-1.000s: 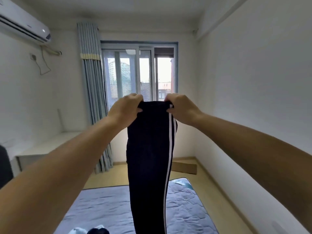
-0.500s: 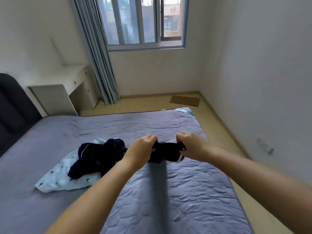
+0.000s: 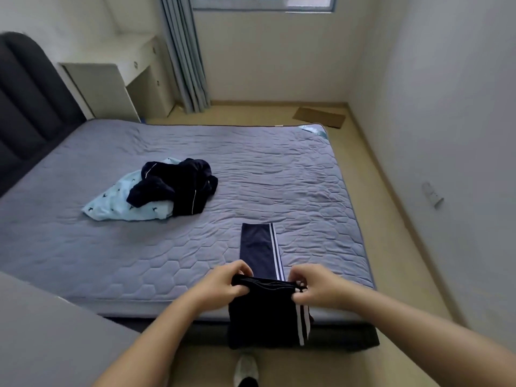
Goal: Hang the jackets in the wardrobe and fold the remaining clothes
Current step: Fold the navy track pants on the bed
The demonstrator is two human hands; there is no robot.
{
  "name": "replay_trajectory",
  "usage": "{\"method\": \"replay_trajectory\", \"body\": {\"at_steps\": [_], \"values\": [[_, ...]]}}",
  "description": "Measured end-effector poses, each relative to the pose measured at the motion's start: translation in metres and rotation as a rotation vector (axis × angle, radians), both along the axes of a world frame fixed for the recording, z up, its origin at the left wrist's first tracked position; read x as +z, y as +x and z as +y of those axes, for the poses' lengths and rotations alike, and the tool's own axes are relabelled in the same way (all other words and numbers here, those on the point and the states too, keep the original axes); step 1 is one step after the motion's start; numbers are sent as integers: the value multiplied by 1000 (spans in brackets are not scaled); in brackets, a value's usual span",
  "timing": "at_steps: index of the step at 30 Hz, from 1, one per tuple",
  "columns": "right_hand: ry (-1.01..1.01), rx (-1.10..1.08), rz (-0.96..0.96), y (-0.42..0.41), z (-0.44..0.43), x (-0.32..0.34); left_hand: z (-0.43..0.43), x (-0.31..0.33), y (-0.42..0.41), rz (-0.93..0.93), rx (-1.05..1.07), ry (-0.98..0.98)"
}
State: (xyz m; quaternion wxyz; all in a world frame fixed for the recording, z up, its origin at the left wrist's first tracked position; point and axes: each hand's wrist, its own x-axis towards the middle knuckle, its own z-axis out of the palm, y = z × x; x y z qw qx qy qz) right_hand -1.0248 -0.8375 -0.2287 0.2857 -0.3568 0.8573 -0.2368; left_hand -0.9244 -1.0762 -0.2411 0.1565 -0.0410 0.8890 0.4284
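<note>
Navy trousers [image 3: 259,250] lie partly on the bed [image 3: 307,177]; we pinch the waistband [image 3: 265,283] with left hand [image 3: 220,284] and right hand [image 3: 315,286]; next step likely: lay flat, fold

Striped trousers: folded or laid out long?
Laid out long: striped trousers run across the bed, unfolded; left hand and right hand grip the waistband.

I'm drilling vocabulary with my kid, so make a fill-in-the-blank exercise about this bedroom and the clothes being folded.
1. The left hand and right hand grip the ____ of the striped trousers.
2. The trousers' side stripes are ____.
3. On the bed, a dark garment lies on a printed garment whose colour is light ____.
Missing: waistband; white; blue.
</note>
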Motion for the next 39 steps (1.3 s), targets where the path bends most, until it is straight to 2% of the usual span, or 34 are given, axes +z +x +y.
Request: {"method": "replay_trajectory", "body": {"at_steps": [4,8,17,19,24,27,31,35,39], "values": [[-2,-137,-121,-39,-18,-24,-13,-31,-40,-80,133,129],[-11,-313,-218,-106,-55,-80,-38,-82,-111,-110,259,178],[-68,-633,-343,-276,-147,-248,-113,-252,-297,-193,470,305],[9,-667,-394,-287,-154,-293,-116,-292,-315,-266,489,335],[301,-693,-544,-223,-136,-391,-99,-388,-274,-506,529,225],[393,-712,-569,-188,-114,-426,-93,-430,-235,-602,546,150],[410,-800,-489,-166,-89,-453,-88,-459,-197,-614,628,103],[463,-823,-565,-148,-73,-466,-75,-464,-160,-678,619,76],[400,-840,-537,-119,-49,-478,-60,-467,-119,-603,691,35]]}}
